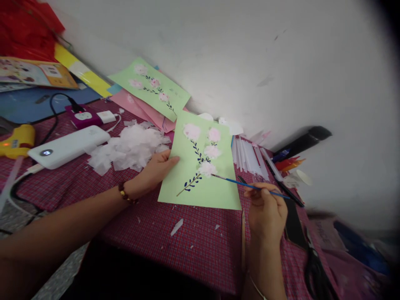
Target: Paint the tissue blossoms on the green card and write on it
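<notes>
My left hand [161,168] grips the left edge of a pale green sheet of paper [221,193], thumb on top, fingers behind. On the sheet are a painted branch with dark blue leaves [197,152] and several puffy pale pink paper flowers [191,132]. My right hand [265,206] pinches a thin blue paintbrush [240,182]. The brush tip reaches the lower edge of the lowest flower [206,168]; whether it touches cannot be made out. A heap of torn white tissue paper [134,143] lies beside my left hand.
A second green flower picture [125,75] leans at the wall. On the left are a white power bank [70,146], a purple power adapter [81,116] and a yellow glue gun [18,141]. White glue sticks [246,156] and black scissors [317,271] are on the right. Paper scraps [177,227] dot the checked cloth [150,233].
</notes>
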Motion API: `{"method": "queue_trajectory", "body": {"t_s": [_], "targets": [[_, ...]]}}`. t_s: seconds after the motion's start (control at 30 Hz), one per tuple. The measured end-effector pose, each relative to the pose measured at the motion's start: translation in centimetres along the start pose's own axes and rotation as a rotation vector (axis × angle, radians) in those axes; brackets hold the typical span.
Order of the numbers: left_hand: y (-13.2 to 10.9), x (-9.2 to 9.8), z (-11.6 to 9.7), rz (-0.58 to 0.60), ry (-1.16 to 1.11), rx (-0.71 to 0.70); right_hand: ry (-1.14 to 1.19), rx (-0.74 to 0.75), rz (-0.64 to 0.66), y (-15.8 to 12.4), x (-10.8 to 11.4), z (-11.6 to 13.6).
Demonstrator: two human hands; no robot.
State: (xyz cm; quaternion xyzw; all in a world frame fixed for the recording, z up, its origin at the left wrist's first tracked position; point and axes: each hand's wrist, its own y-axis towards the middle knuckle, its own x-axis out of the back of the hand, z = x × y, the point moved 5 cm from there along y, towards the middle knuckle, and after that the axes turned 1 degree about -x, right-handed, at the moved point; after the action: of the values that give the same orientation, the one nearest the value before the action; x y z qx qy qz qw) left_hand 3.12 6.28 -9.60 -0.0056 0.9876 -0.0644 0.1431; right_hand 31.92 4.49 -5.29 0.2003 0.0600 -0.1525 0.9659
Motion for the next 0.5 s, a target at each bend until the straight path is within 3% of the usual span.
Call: {"method": "queue_trajectory", "body": {"t_s": [0.1, 0.3, 0.5], "targets": [[0.00, -0.09, -0.10, 0.008, 0.006, -0.003, 0.005, 0.005, 0.038, -0.27, -0.27, -0.10], [-0.05, -0.18, -0.11, 0.032, 0.021, -0.008, -0.231, 0.064, 0.112, -0.84, -0.79, -0.51], [0.22, -0.13, 0.24, 0.039, 0.004, -0.017, -0.067, 0.067, 0.104, -0.66, -0.53, 0.12]]}}
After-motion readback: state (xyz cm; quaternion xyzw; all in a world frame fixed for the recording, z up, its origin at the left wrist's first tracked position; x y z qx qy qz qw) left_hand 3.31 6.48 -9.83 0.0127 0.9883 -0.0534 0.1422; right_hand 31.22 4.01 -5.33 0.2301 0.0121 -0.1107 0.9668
